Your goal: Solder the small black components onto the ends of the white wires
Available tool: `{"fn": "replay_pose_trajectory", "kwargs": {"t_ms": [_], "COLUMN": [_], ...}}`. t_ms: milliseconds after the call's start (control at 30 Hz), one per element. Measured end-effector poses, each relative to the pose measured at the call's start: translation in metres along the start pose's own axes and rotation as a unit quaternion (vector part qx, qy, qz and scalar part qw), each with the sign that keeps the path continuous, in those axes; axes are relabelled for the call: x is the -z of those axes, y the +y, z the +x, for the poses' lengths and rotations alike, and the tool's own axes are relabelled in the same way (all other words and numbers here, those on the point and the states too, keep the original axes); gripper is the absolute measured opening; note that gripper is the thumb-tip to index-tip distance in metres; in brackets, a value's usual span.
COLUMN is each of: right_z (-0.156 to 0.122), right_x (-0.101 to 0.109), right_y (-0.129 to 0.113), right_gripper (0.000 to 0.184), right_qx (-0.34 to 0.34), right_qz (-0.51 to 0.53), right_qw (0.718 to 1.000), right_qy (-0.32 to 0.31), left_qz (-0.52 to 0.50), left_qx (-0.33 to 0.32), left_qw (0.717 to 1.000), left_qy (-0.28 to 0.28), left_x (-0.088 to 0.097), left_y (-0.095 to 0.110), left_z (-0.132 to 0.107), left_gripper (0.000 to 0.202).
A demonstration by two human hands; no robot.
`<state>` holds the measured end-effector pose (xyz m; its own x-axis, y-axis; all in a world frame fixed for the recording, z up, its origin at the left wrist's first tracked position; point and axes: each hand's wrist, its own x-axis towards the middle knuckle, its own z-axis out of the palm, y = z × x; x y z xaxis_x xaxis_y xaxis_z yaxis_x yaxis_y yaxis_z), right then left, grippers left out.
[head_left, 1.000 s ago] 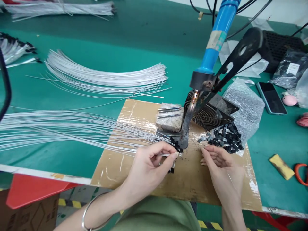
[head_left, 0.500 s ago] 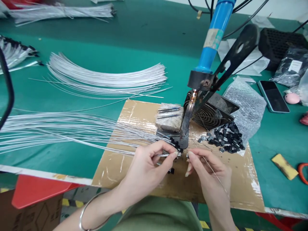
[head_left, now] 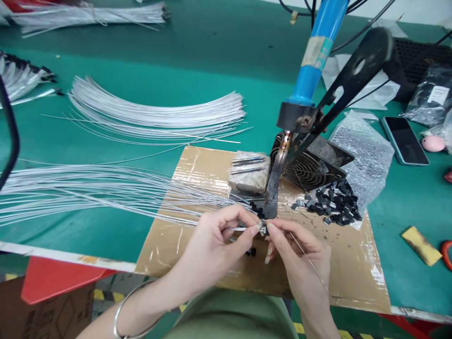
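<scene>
My left hand is closed, pinching the end of a grey-white cable between thumb and forefinger. My right hand is closed too, its fingertips touching the left ones at a small metal connector, partly hidden by the fingers. A thin strand of solder wire runs out across the right palm. Just above the fingertips stands the tip of a soldering iron with a blue handle, held in a black bracket. Several cables with black ends stretch left from beneath the left hand.
Beyond the hands lie a cardboard sheet, a stained block with metal rods, a black fan and a pile of small black connectors. A phone and a yellow sponge are at right, a cable bundle behind.
My right hand has moved left, closing the gap to my left fingertips. The left hand stays nearly in place. The view has shifted slightly.
</scene>
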<state>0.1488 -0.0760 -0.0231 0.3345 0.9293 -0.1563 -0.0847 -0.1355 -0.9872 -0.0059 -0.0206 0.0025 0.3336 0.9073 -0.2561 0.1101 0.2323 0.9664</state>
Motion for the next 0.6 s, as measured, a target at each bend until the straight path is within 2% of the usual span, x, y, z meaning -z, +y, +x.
{"fn": "replay_pose_trajectory", "kwargs": {"t_ms": [300,467,600], "right_z": [-0.004,-0.014,-0.017], "right_x": [-0.001,-0.001,0.004], "right_y": [0.005,0.007,0.011], "right_gripper": [0.021,0.038,0.027], "right_qx": [0.004,0.038,0.079], "right_qz": [-0.013,-0.050,-0.082], "right_qw": [1.000,0.998,0.993], "right_qy": [0.014,0.027,0.025], "left_qz": [0.002,0.028,0.048], "left_qx": [0.006,0.014,0.009], "left_qw": [1.000,0.999,0.998], "left_qy": [0.006,0.021,0.041], "left_x": [-0.001,-0.002,-0.003], "left_y": [0.000,-0.001,0.000], "left_z": [0.001,0.002,0.006], "left_gripper": [0.014,0.012,0.013]}}
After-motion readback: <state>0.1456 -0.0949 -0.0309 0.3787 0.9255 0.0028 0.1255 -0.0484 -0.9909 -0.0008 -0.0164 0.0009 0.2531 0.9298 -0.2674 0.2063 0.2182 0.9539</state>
